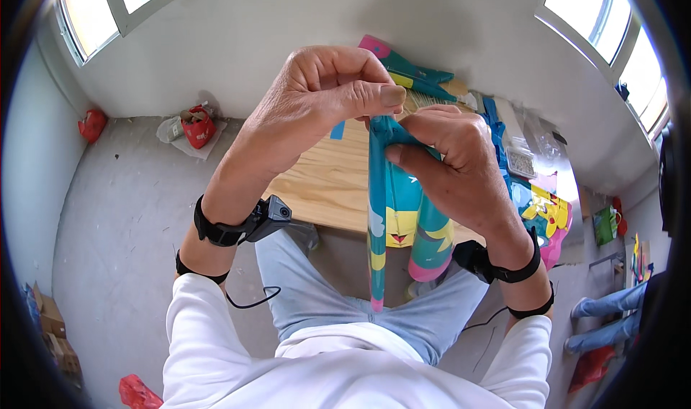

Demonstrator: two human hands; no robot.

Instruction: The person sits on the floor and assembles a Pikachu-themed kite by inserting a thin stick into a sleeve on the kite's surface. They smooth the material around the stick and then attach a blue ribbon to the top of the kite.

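A thin teal sheet printed with yellow, pink and white shapes (pixel 399 193) hangs from my hands over the table's near edge. Part of it is folded into a narrow strip that reaches down to my lap, and beside that a wider roll ends in pink. My left hand (pixel 327 92) is closed in a pinch at the sheet's top end; whatever lies between its thumb and fingertips is too small to make out. Just below and to the right, my right hand (pixel 461 161) grips the top of the sheet between thumb and bent fingers.
The wooden table (pixel 327 179) is in front of me. Another printed roll (pixel 414 74) lies at its back, near thin pale sticks. On the right are blue strips, a small clear box (pixel 520 163) and a colourful printed sheet (pixel 543 211). A person's legs (pixel 612 312) show at far right.
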